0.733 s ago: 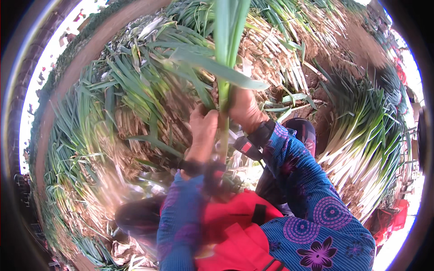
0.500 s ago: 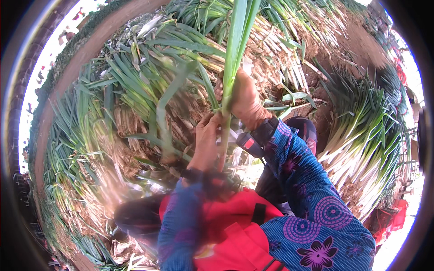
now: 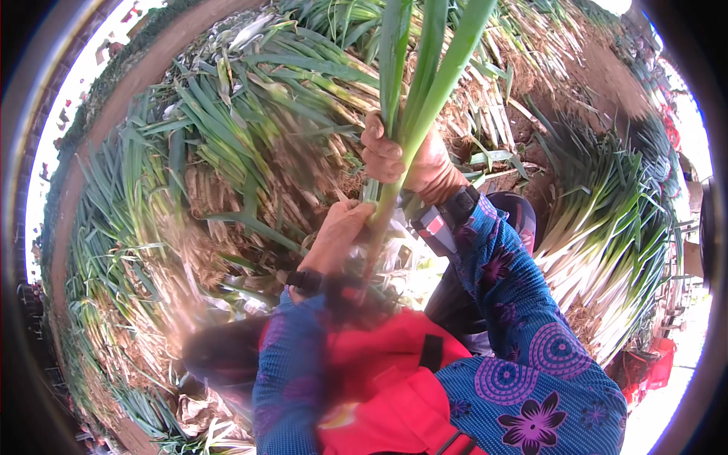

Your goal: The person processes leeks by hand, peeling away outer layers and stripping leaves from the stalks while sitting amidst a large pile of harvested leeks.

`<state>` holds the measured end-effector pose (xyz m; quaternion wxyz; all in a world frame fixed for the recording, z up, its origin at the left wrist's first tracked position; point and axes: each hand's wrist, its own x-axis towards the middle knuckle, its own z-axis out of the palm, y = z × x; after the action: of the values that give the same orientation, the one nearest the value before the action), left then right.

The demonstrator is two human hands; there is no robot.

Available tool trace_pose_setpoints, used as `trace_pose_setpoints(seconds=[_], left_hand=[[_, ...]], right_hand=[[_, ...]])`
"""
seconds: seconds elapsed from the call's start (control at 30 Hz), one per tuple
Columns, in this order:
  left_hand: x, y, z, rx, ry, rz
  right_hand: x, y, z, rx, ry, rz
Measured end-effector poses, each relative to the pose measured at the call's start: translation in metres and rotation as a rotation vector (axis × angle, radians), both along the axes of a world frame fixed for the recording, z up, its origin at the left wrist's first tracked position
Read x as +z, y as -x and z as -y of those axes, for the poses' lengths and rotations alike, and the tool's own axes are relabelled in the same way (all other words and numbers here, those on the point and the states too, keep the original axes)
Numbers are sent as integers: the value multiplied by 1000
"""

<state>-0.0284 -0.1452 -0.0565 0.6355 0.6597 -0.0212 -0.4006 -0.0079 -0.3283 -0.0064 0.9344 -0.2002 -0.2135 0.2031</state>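
Note:
A long green onion (image 3: 388, 199) stands tilted in front of me, its broad green leaves fanning up and to the right. Just below where the leaves part, my right hand (image 3: 406, 159) is closed around it, fingers curled over the front. Lower down, my left hand (image 3: 337, 231) is closed with thumb and fingertips pinching the pale stalk; part of its grip is hidden. The stalk's root end looks blurred above my red apron (image 3: 387, 379). Behind both hands lie heaped green onions (image 3: 250, 144) with dry, brownish outer leaves.
To the right lies a pile of cleaner, white-stalked green onions (image 3: 599, 235). More onions are stacked along the left (image 3: 144, 250). Bare brown soil (image 3: 607, 76) shows at the upper right. A red container (image 3: 660, 364) sits at the far right edge. My dark-trousered knees flank the apron.
The onion's top has swung right and its leaves have spread apart. My right hand's fingers now curl over the front. My left hand has dropped slightly, and the blurred loose leaf beside it is gone.

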Motion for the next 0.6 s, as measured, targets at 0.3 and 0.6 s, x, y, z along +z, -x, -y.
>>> trace_pose_setpoints(seconds=[0.3,0.6], left_hand=[[-142,16,-150,-199,-1055,469],[9,6,2,85,-82,785]], right_hand=[[21,-6,71,-190,-177,20],[-4,-11,63,-567,-148,-364]])
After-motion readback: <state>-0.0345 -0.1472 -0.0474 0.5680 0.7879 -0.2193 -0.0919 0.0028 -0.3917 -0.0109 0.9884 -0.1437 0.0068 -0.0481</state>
